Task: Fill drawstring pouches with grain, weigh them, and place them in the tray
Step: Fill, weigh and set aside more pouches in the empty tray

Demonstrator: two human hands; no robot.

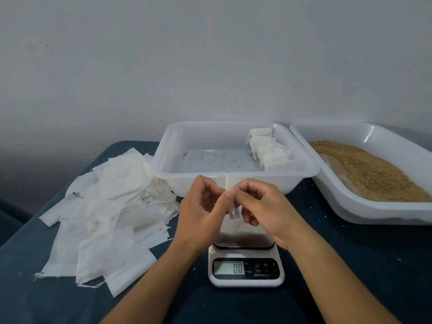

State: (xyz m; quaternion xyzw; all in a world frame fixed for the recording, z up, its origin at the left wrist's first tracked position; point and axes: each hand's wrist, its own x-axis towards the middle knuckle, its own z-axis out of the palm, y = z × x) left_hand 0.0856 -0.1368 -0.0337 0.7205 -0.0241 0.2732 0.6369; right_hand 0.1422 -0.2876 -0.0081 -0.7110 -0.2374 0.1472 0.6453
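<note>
My left hand (pixel 201 206) and my right hand (pixel 264 206) meet above the scale, both pinching one small white drawstring pouch (pixel 234 212); its string sticks up between my fingertips. Whether it holds grain I cannot tell. Below them sits a white digital scale (pixel 245 270) showing 0.0, its platform partly hidden by my hands. Behind the hands stands a clear plastic tray (pixel 163 157) with several filled pouches (pixel 268 153) lined along its right wall and loose grains on its floor. A second tray (pixel 332 192) at the right holds brown grain (pixel 374 171).
A loose heap of empty white pouches (pixel 105 211) covers the left part of the dark blue table (pixel 350 265). A pale wall rises right behind the trays. Stray grains lie on the cloth near the scale.
</note>
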